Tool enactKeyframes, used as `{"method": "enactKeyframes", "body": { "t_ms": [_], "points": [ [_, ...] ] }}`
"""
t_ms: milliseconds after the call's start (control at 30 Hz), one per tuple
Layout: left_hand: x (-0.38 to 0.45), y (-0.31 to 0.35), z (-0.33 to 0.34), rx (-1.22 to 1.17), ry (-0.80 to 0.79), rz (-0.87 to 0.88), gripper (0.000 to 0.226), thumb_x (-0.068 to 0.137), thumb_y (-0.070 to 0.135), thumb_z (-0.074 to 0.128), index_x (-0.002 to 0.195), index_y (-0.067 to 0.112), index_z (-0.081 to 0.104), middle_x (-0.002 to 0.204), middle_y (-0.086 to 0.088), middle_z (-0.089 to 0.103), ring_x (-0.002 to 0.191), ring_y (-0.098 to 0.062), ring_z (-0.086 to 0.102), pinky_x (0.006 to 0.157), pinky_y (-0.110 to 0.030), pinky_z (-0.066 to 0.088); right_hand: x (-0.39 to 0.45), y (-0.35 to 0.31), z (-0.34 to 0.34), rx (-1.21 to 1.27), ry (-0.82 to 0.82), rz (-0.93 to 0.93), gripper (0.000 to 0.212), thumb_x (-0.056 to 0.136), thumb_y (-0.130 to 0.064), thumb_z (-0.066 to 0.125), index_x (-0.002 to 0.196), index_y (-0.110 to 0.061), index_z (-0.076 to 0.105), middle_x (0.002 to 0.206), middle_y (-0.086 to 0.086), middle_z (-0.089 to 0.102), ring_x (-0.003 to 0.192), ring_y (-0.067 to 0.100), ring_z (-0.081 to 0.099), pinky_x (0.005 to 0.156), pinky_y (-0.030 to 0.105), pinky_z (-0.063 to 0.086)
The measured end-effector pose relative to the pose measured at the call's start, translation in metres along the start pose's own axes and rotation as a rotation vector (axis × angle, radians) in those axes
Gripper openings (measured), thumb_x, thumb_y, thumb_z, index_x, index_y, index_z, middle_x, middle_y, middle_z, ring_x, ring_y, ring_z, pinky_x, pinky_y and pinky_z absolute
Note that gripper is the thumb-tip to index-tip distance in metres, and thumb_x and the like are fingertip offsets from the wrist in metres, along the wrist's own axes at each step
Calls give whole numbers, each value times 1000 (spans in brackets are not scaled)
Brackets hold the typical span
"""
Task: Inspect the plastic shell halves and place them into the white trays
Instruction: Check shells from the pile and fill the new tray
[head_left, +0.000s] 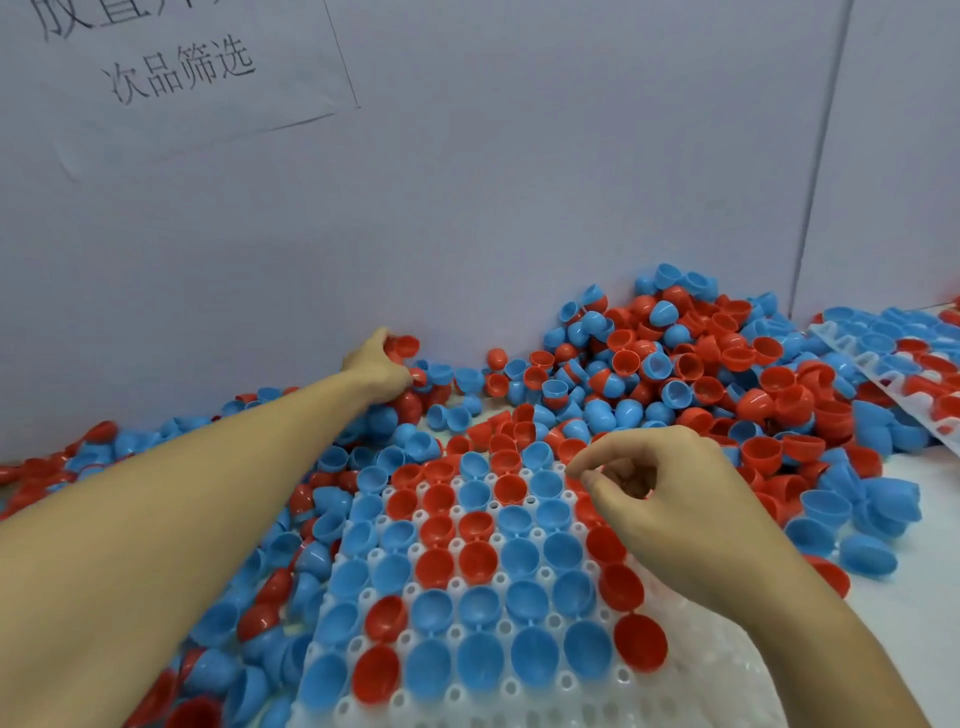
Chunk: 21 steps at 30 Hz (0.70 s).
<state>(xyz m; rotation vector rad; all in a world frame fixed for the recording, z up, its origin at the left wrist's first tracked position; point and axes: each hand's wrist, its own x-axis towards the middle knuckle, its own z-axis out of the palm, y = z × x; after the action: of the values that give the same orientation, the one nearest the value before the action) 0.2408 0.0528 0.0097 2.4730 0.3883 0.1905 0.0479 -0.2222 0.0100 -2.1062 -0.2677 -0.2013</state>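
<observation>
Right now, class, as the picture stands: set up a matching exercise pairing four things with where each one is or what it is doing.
Things:
1. left hand
2. right hand
3. second tray
4. paper sign

Places or states:
A. on the wall, upper left
B. gripping a red shell by the wall
C. hovering over the near tray, holding nothing
D. far right, against the loose pile

Pairs: 1-B, 2-C, 3-D, 4-A
</observation>
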Motion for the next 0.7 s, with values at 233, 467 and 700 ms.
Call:
{"method": "enactKeyframes", "body": {
  "t_ms": [233,467,700],
  "points": [
    [-16,16,-16,478,15,40,75,82,27,71,146,40,34,150,-18,28,141,-43,23,111,-61,27,0,-2,2,-24,2,-4,23,92,-12,64,81,-29,75,58,-16,62,53,1,54,50,11,42],
    [-41,36,42,654,-410,37,95,87,74,51,161,33,8,166,-23,0,149,-49,14,119,-61,22,0,-2,5,-49,-14,-3,23,91,-13,64,81,-30,75,59,-17,62,54,2,54,51,13,44],
    [-31,17,52,427,-150,37,73,92,49,62,154,39,26,162,-14,14,147,-45,14,110,-59,39,1,0,5,-62,-9,-1,23,91,-12,64,81,-29,75,64,-14,64,56,4,54,52,15,46]
  ]
}}
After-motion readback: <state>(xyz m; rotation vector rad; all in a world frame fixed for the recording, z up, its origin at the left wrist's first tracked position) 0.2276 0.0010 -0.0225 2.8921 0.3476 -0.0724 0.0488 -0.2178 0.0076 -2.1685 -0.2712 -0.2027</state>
